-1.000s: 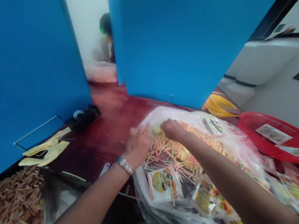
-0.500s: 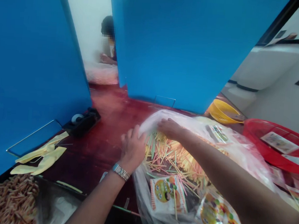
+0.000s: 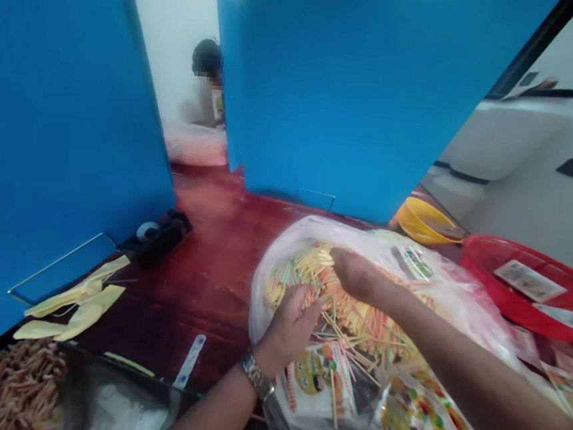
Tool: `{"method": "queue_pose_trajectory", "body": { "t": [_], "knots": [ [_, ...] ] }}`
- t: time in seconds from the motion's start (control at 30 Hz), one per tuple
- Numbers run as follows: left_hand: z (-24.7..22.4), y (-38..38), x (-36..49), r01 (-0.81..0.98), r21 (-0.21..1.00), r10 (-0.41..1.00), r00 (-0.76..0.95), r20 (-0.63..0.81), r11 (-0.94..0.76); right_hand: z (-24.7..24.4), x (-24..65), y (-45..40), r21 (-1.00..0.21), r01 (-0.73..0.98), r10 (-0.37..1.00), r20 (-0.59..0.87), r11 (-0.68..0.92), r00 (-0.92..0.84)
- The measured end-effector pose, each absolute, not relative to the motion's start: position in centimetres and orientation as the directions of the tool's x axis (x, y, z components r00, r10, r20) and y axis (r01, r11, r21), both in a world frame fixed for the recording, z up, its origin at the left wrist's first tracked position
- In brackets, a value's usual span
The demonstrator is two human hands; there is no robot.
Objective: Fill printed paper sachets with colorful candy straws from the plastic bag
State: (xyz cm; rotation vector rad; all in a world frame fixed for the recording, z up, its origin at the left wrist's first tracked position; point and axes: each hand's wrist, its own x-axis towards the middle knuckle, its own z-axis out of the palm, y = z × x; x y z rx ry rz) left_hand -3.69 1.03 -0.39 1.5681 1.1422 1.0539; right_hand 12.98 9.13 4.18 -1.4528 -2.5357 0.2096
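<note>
A clear plastic bag (image 3: 267, 273) lies spread on the dark red table, full of thin pastel sticks (image 3: 353, 311). My left hand (image 3: 293, 319), with a metal watch on its wrist, is over the near left part of the sticks, its thumb apart from its fingers and nothing visible in it. My right hand (image 3: 354, 272) reaches into the far part of the pile; its fingertips are hidden among the sticks. Printed packets (image 3: 319, 382) with cartoon faces lie at the front of the bag.
Blue panels (image 3: 337, 99) stand behind and at the left. A tape dispenser (image 3: 157, 237), yellow strips (image 3: 90, 308) and brown pieces (image 3: 11, 385) are on the left. Yellow (image 3: 426, 220) and red baskets (image 3: 486, 279) stand right. A person (image 3: 208, 61) sits beyond.
My left hand has moved right, off the bag's edge and over the sticks. My right hand has shifted right and down, deeper into the pile. The bag's left rim now shows, more open.
</note>
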Motion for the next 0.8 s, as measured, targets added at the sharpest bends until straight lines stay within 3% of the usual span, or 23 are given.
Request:
{"method": "queue_pose_trajectory", "body": {
  "t": [0.07,0.13,0.23,0.3,0.37,0.43,0.5,0.57,0.63,0.73,0.8],
  "knots": [
    [-0.5,1.8,-2.4,-0.055,0.997,0.961,0.274,-0.043,0.061,3.1,12.1,6.4,-0.528,0.756,0.889,-0.006,0.387,-0.459],
    [-0.6,1.9,-1.1,-0.242,0.944,0.94,0.309,-0.147,0.227,1.9,10.9,4.2,-0.799,0.586,0.883,-0.169,0.138,-0.437],
    [-0.5,1.3,0.3,-0.353,0.877,0.942,0.199,-0.27,0.326,1.0,9.7,2.4,-0.91,0.392,0.846,-0.313,-0.137,-0.432],
    [-0.4,1.0,0.3,-0.362,0.876,0.948,0.12,-0.296,0.319,1.2,10.1,2.0,-0.92,0.381,0.841,-0.274,-0.089,-0.466],
    [-0.2,0.9,-0.3,-0.343,0.886,0.95,0.117,-0.289,0.312,1.8,11.1,1.7,-0.874,0.469,0.899,-0.1,0.125,-0.426],
    [0.0,0.9,-1.2,-0.235,0.926,0.947,0.197,-0.252,0.295,2.6,12.3,1.3,-0.716,0.605,0.925,0.16,0.349,-0.344],
    [0.1,0.8,-1.9,-0.056,0.982,0.93,0.334,-0.153,0.182,3.3,12.8,0.8,-0.542,0.695,0.881,0.318,0.472,-0.351],
    [0.1,0.4,-2.0,0.064,0.996,0.879,0.47,-0.081,0.057,3.8,12.7,0.0,-0.443,0.688,0.818,0.298,0.575,-0.492],
    [0.0,-0.1,-1.7,0.071,0.993,0.831,0.544,-0.118,0.095,3.9,12.2,-0.8,-0.404,0.651,0.759,0.227,0.643,-0.61],
    [-0.1,-0.6,-1.4,0.036,0.968,0.785,0.578,-0.222,0.247,3.5,12.0,-1.7,-0.425,0.633,0.757,0.257,0.647,-0.601],
    [0.0,-0.6,-1.7,0.102,0.982,0.824,0.535,-0.187,0.157,3.0,12.9,-2.2,-0.461,0.642,0.789,0.309,0.613,-0.531]
  ]
}}
